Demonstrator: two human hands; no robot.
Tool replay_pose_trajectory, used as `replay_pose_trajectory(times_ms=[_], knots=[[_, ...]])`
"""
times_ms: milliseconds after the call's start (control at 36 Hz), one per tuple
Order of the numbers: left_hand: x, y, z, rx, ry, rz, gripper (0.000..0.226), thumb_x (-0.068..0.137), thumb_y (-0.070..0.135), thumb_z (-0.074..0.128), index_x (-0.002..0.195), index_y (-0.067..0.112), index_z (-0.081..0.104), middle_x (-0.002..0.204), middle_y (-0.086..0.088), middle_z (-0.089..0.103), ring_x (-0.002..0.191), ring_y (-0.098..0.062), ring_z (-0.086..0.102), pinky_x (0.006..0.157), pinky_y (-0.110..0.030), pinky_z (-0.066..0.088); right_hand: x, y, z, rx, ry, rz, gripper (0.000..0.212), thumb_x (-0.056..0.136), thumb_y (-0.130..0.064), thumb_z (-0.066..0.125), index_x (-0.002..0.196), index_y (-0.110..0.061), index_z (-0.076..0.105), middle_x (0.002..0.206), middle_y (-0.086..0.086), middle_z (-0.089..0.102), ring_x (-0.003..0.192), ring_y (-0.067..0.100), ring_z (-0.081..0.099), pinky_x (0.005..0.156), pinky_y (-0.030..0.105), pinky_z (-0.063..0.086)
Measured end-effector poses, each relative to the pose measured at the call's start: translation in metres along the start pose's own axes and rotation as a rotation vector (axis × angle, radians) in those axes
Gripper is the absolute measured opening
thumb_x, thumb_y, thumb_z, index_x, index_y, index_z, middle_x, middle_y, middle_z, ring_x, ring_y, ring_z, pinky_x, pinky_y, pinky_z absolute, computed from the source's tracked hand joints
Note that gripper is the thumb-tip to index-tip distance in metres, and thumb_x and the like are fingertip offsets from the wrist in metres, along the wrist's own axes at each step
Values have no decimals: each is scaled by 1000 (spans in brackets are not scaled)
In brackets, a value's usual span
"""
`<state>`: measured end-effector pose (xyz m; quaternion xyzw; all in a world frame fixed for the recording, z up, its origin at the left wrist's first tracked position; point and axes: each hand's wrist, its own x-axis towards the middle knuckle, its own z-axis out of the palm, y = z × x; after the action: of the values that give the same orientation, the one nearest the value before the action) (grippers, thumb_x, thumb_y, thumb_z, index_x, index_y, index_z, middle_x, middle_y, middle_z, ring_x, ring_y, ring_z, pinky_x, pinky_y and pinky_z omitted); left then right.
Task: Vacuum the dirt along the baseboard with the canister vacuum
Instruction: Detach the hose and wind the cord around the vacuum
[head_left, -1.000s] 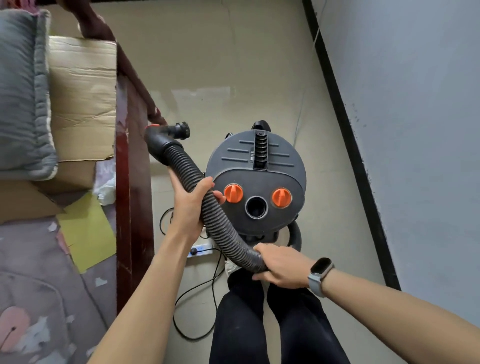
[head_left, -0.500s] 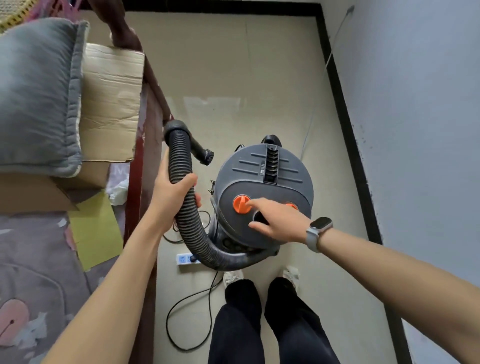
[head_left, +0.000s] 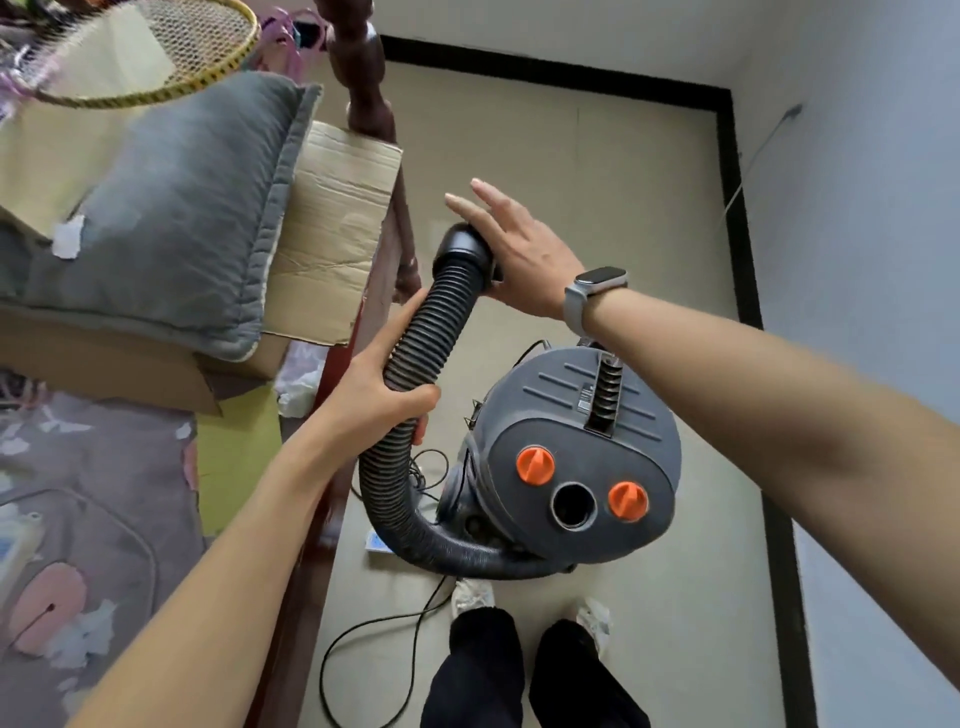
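Grey canister vacuum (head_left: 576, 457) sits idle; your left hand (head_left: 382, 400) grips its black ribbed hose (head_left: 415, 374), right hand (head_left: 519, 254) spread against the cuff; black baseboard (head_left: 737, 208) not yet vacuumed.

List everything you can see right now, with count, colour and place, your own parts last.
canister vacuum: 1, grey, on floor ahead of feet
knobs: 2, orange, on vacuum top
hose: 1, black ribbed, curving up from vacuum
baseboard: black, along right and far walls
cord: 1, black, on floor
pillow: 1, grey, on cardboard at left
cardboard: brown, under pillow
racket: 1, yellow frame, top left
bedpost: 1, dark wood
watch: 1, grey, right wrist
left hand: grips hose
right hand: fingers straight, palm at hose end
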<state>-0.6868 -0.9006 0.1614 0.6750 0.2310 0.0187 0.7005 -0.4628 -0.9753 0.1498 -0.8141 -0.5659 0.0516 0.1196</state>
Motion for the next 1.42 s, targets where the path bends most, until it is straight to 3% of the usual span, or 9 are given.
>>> replay_pose_trajectory(times_ms=[83,194,444,722,833,944,1111,1278,1417], knots=[[-5,-4,-9,-52,-16,-25,90,67,1,59,135,56,39,77,-11,53,51,-27,55,48,-34,52,11,3,1,-20,-4,-124,60,79,-18,70,136,-11,49,146,18,42,135,36,39,109,46,35],[-8,-7,-19,-58,28,-26,92,73,-10,59,142,46,37,71,-6,56,46,-25,55,46,-31,51,15,24,-1,-23,48,-96,35,85,-11,61,118,-2,55,122,15,61,127,31,50,112,47,30],[8,11,-23,-132,86,18,92,64,-3,59,142,42,41,67,-12,51,44,-25,50,47,-30,49,22,44,1,-6,-159,-111,101,80,-30,76,155,-24,8,158,8,23,147,27,20,117,46,23],[18,29,10,-118,89,5,90,68,-5,57,137,50,43,71,-12,54,50,-27,51,49,-33,51,50,55,-10,165,81,-228,48,77,-4,72,122,1,56,130,18,58,126,34,50,102,40,40],[27,35,18,35,161,31,80,73,5,69,136,47,45,71,-8,58,54,-26,57,55,-36,54,44,76,-27,67,78,-245,38,77,-3,69,113,1,58,110,18,63,103,36,58,87,42,44],[42,33,21,220,306,67,59,82,0,72,120,40,53,91,-13,66,67,-11,61,60,-16,51,34,99,-45,-39,154,-269,33,73,-13,63,105,-3,60,97,17,63,86,37,59,76,45,50],[83,15,31,455,340,82,47,83,24,74,111,51,49,102,23,59,92,12,55,77,-13,42,-2,140,-70,-213,182,-216,27,72,-13,73,96,-6,62,83,14,62,71,34,61,63,39,48],[143,-1,62,706,301,87,51,90,22,66,136,29,45,121,-2,57,112,-24,54,97,-47,45,-60,182,-54,-174,116,20,22,80,-16,66,98,-6,60,84,13,63,73,36,62,56,34,36],[200,-21,99,952,210,70,52,94,23,60,142,26,40,132,-7,53,122,-28,49,100,-45,39,-109,220,-15,-131,-21,247,27,93,-29,54,113,-11,54,99,7,64,87,35,62,68,39,48]])
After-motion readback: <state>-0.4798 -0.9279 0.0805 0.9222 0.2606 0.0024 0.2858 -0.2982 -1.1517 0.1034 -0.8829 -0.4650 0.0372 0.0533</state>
